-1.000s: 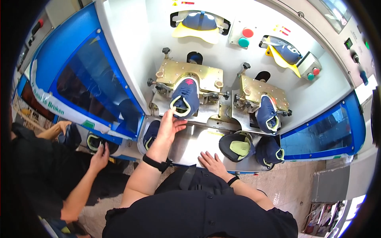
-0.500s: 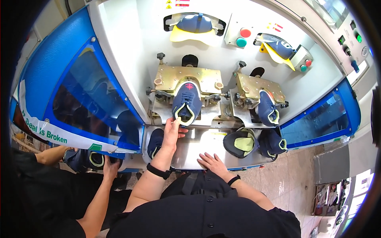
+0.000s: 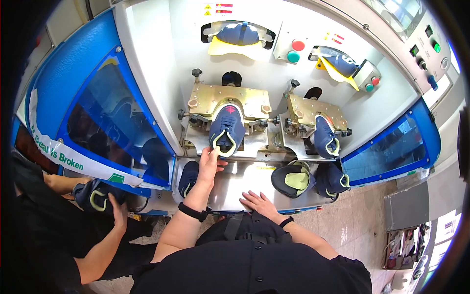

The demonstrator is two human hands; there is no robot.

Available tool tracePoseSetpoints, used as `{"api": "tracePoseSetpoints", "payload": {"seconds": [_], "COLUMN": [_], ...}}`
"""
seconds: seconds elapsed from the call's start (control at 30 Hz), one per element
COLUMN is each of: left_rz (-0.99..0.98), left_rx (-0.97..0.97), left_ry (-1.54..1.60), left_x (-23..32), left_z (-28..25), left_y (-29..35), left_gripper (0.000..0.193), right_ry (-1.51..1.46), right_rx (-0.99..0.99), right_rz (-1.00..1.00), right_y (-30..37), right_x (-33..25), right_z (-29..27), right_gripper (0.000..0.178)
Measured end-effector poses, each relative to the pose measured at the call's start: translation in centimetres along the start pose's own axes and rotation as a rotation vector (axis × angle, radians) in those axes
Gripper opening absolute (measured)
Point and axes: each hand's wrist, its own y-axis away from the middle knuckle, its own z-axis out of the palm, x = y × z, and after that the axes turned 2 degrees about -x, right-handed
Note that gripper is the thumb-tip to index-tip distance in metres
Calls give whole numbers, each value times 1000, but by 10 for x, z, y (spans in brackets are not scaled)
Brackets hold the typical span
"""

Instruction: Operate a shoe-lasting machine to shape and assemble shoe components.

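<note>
A navy sneaker (image 3: 230, 121) with pale green lining and a red mark on its tongue sits toe-first in a brass-coloured clamp fixture (image 3: 245, 96). My left hand (image 3: 209, 165) pinches its heel collar between thumb and fingers. My right hand (image 3: 262, 204) lies flat, fingers spread, on the metal ledge (image 3: 227, 191), holding nothing. To the right, a second navy sneaker (image 3: 324, 136) sits in another fixture (image 3: 316, 109), touched by neither hand.
On the ledge stand a navy shoe (image 3: 188, 177) at left, and a dark upper with green lining (image 3: 296, 180) and another navy shoe (image 3: 331, 179) at right. Blue window doors (image 3: 68, 73) flank the machine. A co-worker's hand (image 3: 118, 211) holds a navy shoe (image 3: 95, 196) at left.
The co-worker's hands and shoe have moved left, away from the ledge. My view has shifted slightly; my left hand stays on the sneaker's heel and my right on the ledge.
</note>
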Motion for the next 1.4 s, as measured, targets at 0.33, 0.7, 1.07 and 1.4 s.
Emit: {"api": "tracePoseSetpoints", "payload": {"seconds": [0.33,0.7,1.07,1.4], "left_rz": [-64,-61,-40,-44], "left_rx": [35,75,79,81], "left_ry": [85,68,26,19], "left_x": [24,8,1,0], "left_z": [13,8,4,4], "left_y": [7,1,-3,-5], "left_gripper": [44,43,40,43], "right_ry": [30,21,13,43], "right_rx": [0,21,45,85], "right_rz": [-40,-62,-77,-82], "right_y": [0,3,4,4], "right_x": [8,10,14,15], "right_z": [5,3,6,6], "right_gripper": [66,65,65,65]}}
